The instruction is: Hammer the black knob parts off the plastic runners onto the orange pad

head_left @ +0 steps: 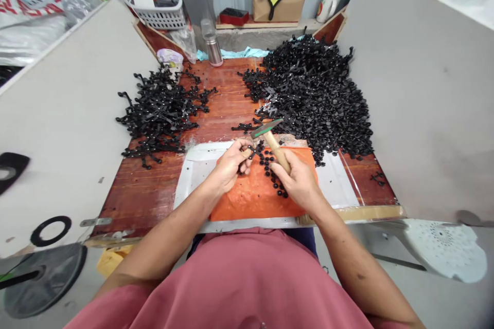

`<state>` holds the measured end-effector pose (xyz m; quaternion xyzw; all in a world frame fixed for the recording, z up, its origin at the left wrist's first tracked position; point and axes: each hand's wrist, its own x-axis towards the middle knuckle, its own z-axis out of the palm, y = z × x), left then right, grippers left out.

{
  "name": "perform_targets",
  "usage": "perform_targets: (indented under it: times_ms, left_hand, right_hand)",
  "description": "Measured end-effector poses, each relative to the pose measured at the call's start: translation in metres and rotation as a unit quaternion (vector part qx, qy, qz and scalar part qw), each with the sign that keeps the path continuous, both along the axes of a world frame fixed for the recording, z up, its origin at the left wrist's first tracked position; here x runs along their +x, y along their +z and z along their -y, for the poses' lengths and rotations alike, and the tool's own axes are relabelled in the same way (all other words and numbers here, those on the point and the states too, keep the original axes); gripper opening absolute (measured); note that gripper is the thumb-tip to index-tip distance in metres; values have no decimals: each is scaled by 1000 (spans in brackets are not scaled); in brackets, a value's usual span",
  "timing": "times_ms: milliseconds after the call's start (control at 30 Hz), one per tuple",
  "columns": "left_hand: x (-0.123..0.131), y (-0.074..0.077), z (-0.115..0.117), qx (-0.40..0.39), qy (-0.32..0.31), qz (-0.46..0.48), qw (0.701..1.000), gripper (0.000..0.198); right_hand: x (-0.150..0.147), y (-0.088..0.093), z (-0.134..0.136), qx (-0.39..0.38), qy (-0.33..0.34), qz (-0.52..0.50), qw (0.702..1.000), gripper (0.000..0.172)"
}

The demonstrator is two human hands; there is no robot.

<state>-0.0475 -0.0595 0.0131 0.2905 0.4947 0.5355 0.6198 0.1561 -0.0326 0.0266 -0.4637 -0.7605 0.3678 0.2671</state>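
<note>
Head view: I observe the left fingers pinched on a black part near the far edge of the orange sheet; the right fingers wrap the hammer. Round black pieces lie between.

"What does the right hand hold?"
"A wooden-handled, green-marked metal hammer."
"And the left hand?"
"It pinches a small black branched part, near loose round black pieces on the flat orange sheet. A large heap of black parts lies beyond."
</note>
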Motion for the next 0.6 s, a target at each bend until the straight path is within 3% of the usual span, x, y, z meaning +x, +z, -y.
perform_targets:
  times_ms: [100,200,233,300,367,433,500,600]
  left_hand:
    - [12,7,17,24,-29,31,999,47]
    - [6,6,33,-1,-117,1,993,56]
    - [0,6,37,-8,-130,-53,990,57]
    - [-11,6,45,6,-93,-231,968,53]
    - [-15,8,50,67,-23,-410,909,41]
    - [-10,12,53,140,-22,-497,856,30]
    - [0,15,52,170,-82,-500,845,20]
    - [3,12,43,129,-133,-460,868,22]
  right_hand:
    - [-12,-9,-1,-91,-1,-95,991,25]
    - [-12,-14,-1,-129,-41,-151,979,24]
    - [-9,-13,-1,-133,-54,-155,977,24]
    - [-4,-12,1,-143,-68,-154,975,23]
    - [-3,-10,4,-160,-58,-161,972,21]
    - [-8,-9,8,-175,-32,-177,968,20]
    - [-15,-9,11,-168,-4,-185,968,20]
    - [-16,-6,13,-137,34,-156,978,26]
